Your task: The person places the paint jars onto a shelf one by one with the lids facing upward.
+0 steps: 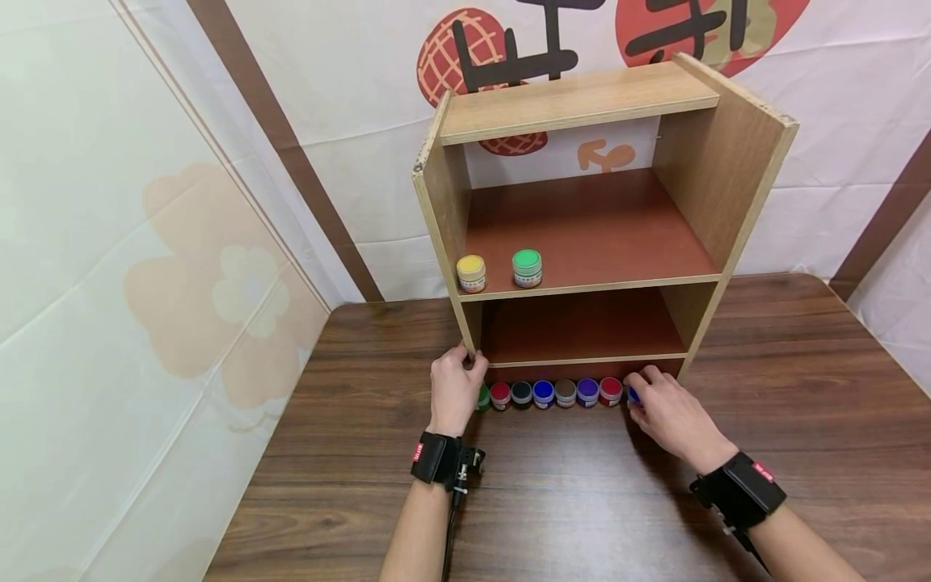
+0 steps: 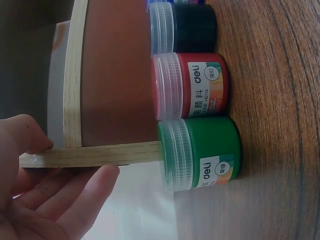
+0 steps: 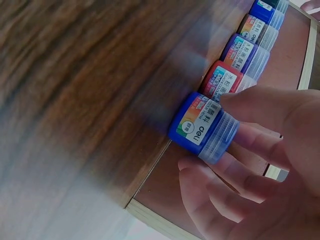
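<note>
A wooden shelf unit [image 1: 735, 186] stands on the table, its left side panel [image 2: 117, 155] held between the thumb and fingers of my left hand [image 1: 452, 388]. Close to that hand is a dark green paint jar [image 2: 215, 150], against the panel's lower end. My right hand [image 1: 672, 414] holds a blue paint jar [image 3: 196, 125] at the right end of a row, thumb on its label and fingers round the lid side. Between the hands sit more paint jars: crimson [image 1: 500, 395], black [image 1: 521, 394], blue [image 1: 543, 394], brown [image 1: 565, 393], purple [image 1: 587, 392] and red [image 1: 610, 391].
On the middle board [image 1: 596, 226] a yellow jar [image 1: 471, 275] stands at the left, and a light green jar [image 1: 527, 268] stands a little to its right. The wooden table [image 1: 553, 517] extends forward of the row. A printed cloth [image 1: 327, 105] hangs behind the shelf.
</note>
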`<state>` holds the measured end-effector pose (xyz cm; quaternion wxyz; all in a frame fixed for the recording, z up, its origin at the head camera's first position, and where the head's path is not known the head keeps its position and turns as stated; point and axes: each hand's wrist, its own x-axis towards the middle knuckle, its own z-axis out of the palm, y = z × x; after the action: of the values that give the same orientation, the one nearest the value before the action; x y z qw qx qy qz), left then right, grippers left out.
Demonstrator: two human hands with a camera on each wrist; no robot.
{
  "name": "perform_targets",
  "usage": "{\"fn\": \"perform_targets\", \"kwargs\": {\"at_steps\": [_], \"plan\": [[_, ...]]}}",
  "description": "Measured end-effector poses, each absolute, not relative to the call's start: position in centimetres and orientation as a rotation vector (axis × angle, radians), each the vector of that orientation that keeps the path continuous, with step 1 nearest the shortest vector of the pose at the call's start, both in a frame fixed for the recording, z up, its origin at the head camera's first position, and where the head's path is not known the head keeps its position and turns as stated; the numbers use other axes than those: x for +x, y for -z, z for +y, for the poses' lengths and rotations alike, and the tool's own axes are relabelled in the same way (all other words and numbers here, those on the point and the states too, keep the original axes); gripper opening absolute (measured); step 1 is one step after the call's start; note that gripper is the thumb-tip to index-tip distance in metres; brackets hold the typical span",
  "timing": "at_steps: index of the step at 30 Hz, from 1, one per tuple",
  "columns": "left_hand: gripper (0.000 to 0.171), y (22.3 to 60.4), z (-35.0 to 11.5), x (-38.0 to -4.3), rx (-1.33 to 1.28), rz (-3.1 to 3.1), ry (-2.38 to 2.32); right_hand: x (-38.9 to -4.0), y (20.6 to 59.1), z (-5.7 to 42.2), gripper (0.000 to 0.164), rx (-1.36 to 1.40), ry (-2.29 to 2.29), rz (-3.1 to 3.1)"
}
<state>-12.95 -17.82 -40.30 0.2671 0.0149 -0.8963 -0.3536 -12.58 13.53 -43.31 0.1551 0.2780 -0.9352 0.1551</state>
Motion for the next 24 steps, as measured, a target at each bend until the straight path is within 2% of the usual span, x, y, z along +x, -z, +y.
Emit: {"fn": "perform_targets", "kwargs": {"at_steps": [24], "plan": [[0.017,40.37,-17.82,-12.95,0.050,-2.426,0.950,-12.93,42.60,13.65,0.023,0.835,-0.453,-2.655]]}}
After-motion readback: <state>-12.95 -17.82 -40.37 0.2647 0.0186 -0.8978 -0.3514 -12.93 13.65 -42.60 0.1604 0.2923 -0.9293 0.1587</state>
